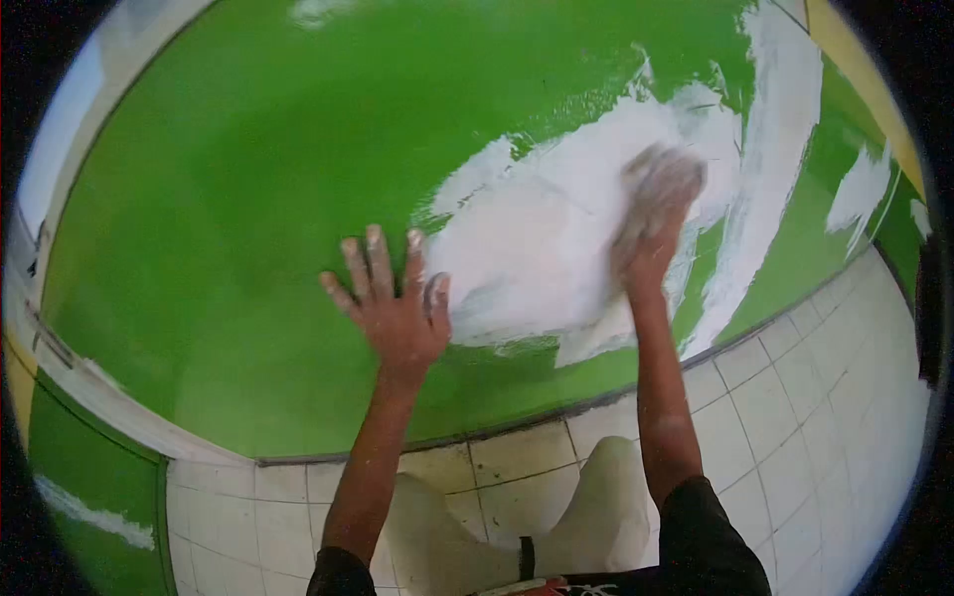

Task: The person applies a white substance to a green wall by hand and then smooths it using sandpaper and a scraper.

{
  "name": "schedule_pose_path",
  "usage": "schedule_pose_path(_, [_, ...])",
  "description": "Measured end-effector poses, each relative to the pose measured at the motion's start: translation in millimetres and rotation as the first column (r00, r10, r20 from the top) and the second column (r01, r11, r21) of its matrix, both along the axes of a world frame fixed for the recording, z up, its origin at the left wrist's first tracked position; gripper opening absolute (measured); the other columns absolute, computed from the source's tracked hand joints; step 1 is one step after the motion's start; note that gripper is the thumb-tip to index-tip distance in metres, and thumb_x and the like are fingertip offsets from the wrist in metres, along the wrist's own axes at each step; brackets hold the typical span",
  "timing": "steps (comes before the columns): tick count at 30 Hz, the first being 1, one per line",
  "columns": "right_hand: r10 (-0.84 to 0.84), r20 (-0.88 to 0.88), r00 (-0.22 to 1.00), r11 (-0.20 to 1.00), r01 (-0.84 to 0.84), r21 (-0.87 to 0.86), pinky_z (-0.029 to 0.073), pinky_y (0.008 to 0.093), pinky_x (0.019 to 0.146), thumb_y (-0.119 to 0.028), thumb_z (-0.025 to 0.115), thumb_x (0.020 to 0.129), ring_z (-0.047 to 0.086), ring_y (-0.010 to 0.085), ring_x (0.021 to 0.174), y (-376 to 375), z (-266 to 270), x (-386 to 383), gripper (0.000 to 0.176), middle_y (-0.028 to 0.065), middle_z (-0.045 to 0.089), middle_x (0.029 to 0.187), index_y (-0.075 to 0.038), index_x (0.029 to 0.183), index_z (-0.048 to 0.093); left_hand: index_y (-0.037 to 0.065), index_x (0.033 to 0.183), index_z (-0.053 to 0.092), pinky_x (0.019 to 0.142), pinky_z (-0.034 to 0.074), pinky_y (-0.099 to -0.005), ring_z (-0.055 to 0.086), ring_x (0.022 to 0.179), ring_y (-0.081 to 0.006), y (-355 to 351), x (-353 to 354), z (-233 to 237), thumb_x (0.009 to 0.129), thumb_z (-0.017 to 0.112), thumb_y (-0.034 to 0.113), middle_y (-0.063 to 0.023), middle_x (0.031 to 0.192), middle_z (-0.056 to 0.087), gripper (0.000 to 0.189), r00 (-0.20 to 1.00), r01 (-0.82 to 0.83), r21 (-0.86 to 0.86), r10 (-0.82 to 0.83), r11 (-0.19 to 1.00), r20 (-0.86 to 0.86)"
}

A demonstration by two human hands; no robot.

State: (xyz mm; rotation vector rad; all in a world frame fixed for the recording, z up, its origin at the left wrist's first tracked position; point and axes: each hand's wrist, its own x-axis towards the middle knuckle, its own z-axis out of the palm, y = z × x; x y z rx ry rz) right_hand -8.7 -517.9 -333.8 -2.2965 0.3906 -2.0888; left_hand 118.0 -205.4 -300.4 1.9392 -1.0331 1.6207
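My left hand (399, 313) lies flat on the green wall (248, 238), fingers spread and holding nothing. White dust coats its fingertips. Its thumb side is at the left edge of a broad patch of white filler (532, 243). Against the right part of that patch presses my right hand (658, 204), arm stretched upward. Motion smears its fingers, which look dusty and greyish. A dull brownish-grey strip shows along its left side, but whether this is a held sheet or part of the blurred hand I cannot make out.
A long white filler streak (770, 169) runs down the wall to the right, with a smaller white patch (861, 194) beyond it. Cream floor tiles (522, 449) meet the wall below. A pale frame (119, 402) borders the wall at left. My bent knees (611, 487) are close to the wall.
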Motion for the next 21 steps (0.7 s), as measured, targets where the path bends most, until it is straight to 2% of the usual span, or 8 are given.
schedule_pose_path(2, [-0.006,0.096,0.995,0.998,0.000,0.060,0.024,0.0385,0.116,-0.028,0.045,0.100,0.029,0.0336,0.139,12.8,37.1,8.2,0.062,0.0182,0.028,0.154,-0.005,0.152,0.020,0.020,0.144,0.044,0.113,0.001,-0.0665,0.017,0.147,-0.0392,-0.3,-6.4,7.9,0.100,0.041,0.042,-0.0155,0.158,0.024,0.050,1.000,0.001,0.037,-0.001,0.999,-0.003])
schedule_pose_path(3, [0.267,0.380,0.886,0.856,-0.399,0.329,0.025,0.0385,0.115,-0.032,0.037,0.103,0.032,0.0308,0.138,62.4,49.7,21.4,0.060,0.0166,0.028,0.155,-0.003,0.152,0.020,0.020,0.144,0.045,0.114,0.001,-0.0658,0.017,0.147,-0.0373,3.6,-14.8,13.4,0.101,0.040,0.040,-0.0142,0.158,0.024,0.048,0.999,0.011,0.070,-0.008,0.998,-0.044])
schedule_pose_path(4, [0.380,0.675,0.632,0.512,-0.752,0.416,0.025,0.0386,0.115,-0.035,0.030,0.105,0.034,0.0279,0.137,92.5,57.3,23.0,0.059,0.0151,0.028,0.156,0.000,0.152,0.020,0.022,0.145,0.044,0.114,0.001,-0.0655,0.019,0.147,-0.0357,7.8,-20.5,29.2,0.100,0.042,0.037,-0.0121,0.158,0.027,0.047,0.996,0.048,0.127,-0.039,0.991,-0.077])
schedule_pose_path(5, [0.336,0.442,0.832,0.850,-0.470,0.238,0.026,0.0373,0.115,-0.036,0.031,0.105,0.037,0.0273,0.135,69.7,0.4,60.6,0.057,0.0126,0.036,0.152,-0.003,0.151,0.025,0.022,0.145,0.044,0.114,0.001,-0.0655,0.019,0.147,-0.0357,8.4,-18.3,44.4,0.100,0.042,0.037,-0.0121,0.158,0.027,0.047,0.997,0.048,0.110,-0.041,0.993,-0.065])
schedule_pose_path(7, [0.196,-0.336,0.921,0.946,-0.268,-0.183,0.010,0.0553,0.119,-0.019,0.053,0.085,0.021,0.0316,0.147,135.2,-7.6,15.3,0.064,0.0135,0.032,0.155,-0.008,0.147,0.039,0.024,0.144,0.045,0.115,0.002,-0.0651,0.019,0.147,-0.0347,6.0,-11.6,61.0,0.098,0.046,0.036,-0.0097,0.158,0.027,0.047,1.000,0.008,0.200,-0.012,0.980,0.017])
schedule_pose_path(8, [0.188,-0.449,0.873,0.911,-0.327,-0.253,0.010,0.0562,0.119,-0.019,0.053,0.085,0.025,0.0335,0.145,118.1,-27.7,10.3,0.063,0.0114,0.034,0.154,-0.010,0.146,0.040,0.024,0.144,0.045,0.115,0.002,-0.0651,0.019,0.147,-0.0347,2.9,-11.2,59.3,0.098,0.046,0.036,-0.0097,0.158,0.027,0.047,0.999,0.014,0.198,-0.019,0.980,0.025])
schedule_pose_path(16, [0.065,0.124,0.990,0.982,-0.042,-0.184,0.012,0.0570,0.118,-0.022,0.046,0.093,0.022,0.0370,0.146,69.4,114.9,18.0,0.054,0.0149,0.034,0.154,-0.007,0.145,0.041,0.028,0.144,0.044,0.115,0.006,-0.0663,0.023,0.146,-0.0337,-5.1,-4.8,55.9,0.096,0.049,0.039,-0.0087,0.158,0.028,0.049,0.996,-0.048,0.148,0.035,0.988,0.085])
schedule_pose_path(21, [0.193,-0.157,0.969,0.981,-0.196,-0.001,0.012,0.0602,0.116,-0.036,0.032,0.101,0.028,0.0412,0.143,116.5,-60.3,10.3,0.055,0.0205,0.034,0.153,-0.001,0.143,0.042,0.029,0.144,0.045,0.114,0.007,-0.0668,0.023,0.146,-0.0327,-4.2,-3.3,55.6,0.096,0.048,0.040,-0.0077,0.158,0.028,0.049,0.997,-0.032,0.145,0.021,0.989,0.076])
